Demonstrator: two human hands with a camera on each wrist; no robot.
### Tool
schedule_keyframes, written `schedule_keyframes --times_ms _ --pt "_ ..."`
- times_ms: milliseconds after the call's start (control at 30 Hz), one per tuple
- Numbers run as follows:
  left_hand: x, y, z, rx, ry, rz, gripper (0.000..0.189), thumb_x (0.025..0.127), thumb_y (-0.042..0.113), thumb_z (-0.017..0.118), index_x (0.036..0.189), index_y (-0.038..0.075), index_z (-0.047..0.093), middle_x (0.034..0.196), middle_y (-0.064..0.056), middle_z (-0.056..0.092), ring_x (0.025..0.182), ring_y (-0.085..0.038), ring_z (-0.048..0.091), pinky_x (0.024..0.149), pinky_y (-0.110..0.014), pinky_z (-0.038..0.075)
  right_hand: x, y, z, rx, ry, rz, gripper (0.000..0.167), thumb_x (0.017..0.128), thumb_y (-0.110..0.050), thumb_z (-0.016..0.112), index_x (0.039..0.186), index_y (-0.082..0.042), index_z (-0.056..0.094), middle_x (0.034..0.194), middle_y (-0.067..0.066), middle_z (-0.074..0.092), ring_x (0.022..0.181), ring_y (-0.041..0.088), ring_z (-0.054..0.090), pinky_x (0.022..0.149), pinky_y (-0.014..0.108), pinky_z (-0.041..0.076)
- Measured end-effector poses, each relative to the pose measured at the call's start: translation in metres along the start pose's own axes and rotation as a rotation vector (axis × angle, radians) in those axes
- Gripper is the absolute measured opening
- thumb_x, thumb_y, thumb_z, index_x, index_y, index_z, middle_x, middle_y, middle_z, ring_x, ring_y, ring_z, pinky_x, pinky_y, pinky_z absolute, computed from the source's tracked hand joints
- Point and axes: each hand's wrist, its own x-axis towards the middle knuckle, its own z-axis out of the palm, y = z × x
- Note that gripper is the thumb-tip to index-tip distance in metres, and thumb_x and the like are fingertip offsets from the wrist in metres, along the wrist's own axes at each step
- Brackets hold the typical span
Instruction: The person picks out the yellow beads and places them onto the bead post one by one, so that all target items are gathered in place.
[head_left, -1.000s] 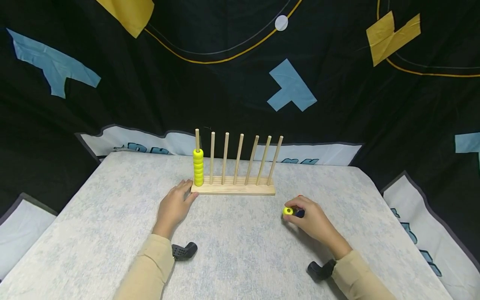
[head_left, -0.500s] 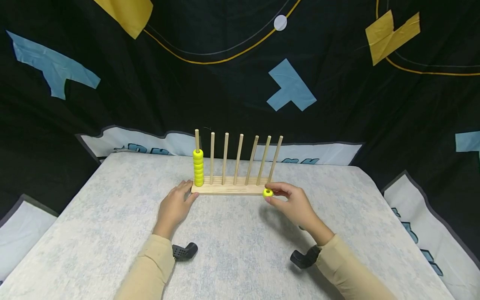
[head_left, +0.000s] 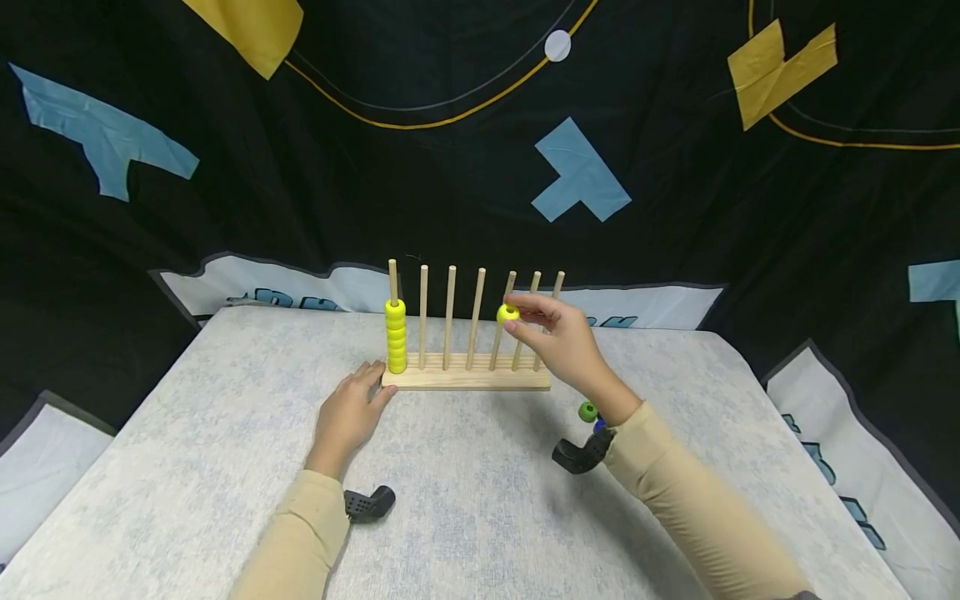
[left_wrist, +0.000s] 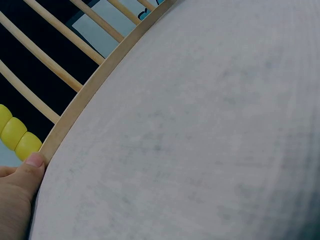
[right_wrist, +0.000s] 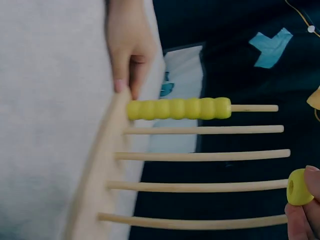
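Note:
A wooden peg rack (head_left: 467, 381) with several upright pegs stands on the table. Yellow beads (head_left: 396, 337) are stacked on its leftmost peg, whose top stays bare. At the rack's left end my left hand (head_left: 349, 419) grips the base, with the thumb (left_wrist: 35, 160) at its front edge. My right hand (head_left: 558, 342) pinches one yellow bead (head_left: 507, 313) between thumb and fingertips. That bead is raised in front of the right-hand pegs, its hole visible from above. In the right wrist view, the held bead (right_wrist: 299, 187) is near the upper ends of the pegs.
A green bead (head_left: 588, 412) and a blue bead (head_left: 599, 426) lie on the table (head_left: 450, 500), partly hidden by my right wrist. A black wrist device (head_left: 583, 452) sits on that wrist, another device (head_left: 370, 503) on the left. Dark cloth (head_left: 420, 192) hangs behind.
My right hand has carried the yellow bead from the table's right side leftward and up to the pegs. The green and blue beads have come into view. My left hand has stayed put.

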Motion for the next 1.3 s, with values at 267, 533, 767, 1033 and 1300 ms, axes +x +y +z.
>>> schedule_keyframes --times_ms 267,533,767,1033,1300 --pt "-0.001 0.000 0.000 -0.008 0.008 0.009 0.058 0.102 0.041 0.054 0.150 0.009 0.044 0.156 -0.015 0.041 0.146 -0.038 0.037 0.113 -0.063 0.034 0.041 -0.021 0.005 0.038 0.051 -0.030 0.037 0.092 -0.017 0.072 0.127 -0.008 0.066 0.127 0.006 0.068 0.111 0.017 0.068 0.094 0.028 0.058" --pt "-0.002 -0.002 -0.001 -0.007 0.007 -0.007 0.059 0.102 0.041 0.054 0.150 0.008 0.043 0.157 -0.015 0.041 0.146 -0.038 0.036 0.114 -0.063 0.033 0.073 -0.036 0.022 0.092 0.043 0.014 0.037 0.092 -0.017 0.072 0.128 -0.009 0.065 0.126 0.006 0.069 0.112 0.016 0.069 0.092 0.023 0.058" --pt "-0.001 -0.003 0.001 -0.006 0.007 -0.010 0.060 0.102 0.043 0.054 0.150 0.009 0.044 0.156 -0.015 0.041 0.146 -0.037 0.037 0.114 -0.062 0.034 0.088 -0.051 0.044 0.107 0.048 0.024 0.039 0.092 -0.016 0.073 0.129 -0.009 0.065 0.126 0.005 0.069 0.112 0.014 0.069 0.093 0.022 0.057" --pt "0.000 -0.001 0.000 0.002 0.007 -0.020 0.061 0.101 0.044 0.054 0.150 0.009 0.044 0.156 -0.016 0.041 0.145 -0.038 0.038 0.114 -0.062 0.035 0.101 -0.063 0.067 0.117 0.029 0.011 0.038 0.093 -0.016 0.071 0.130 -0.008 0.064 0.127 0.004 0.068 0.111 0.012 0.068 0.094 0.020 0.056" --pt "-0.001 0.000 0.001 0.001 0.010 -0.019 0.060 0.101 0.043 0.054 0.150 0.010 0.044 0.156 -0.016 0.042 0.144 -0.038 0.038 0.113 -0.063 0.036 0.106 -0.069 0.086 0.080 -0.010 0.034 0.038 0.093 -0.018 0.071 0.130 -0.011 0.064 0.130 0.001 0.067 0.117 0.012 0.065 0.096 0.017 0.053"
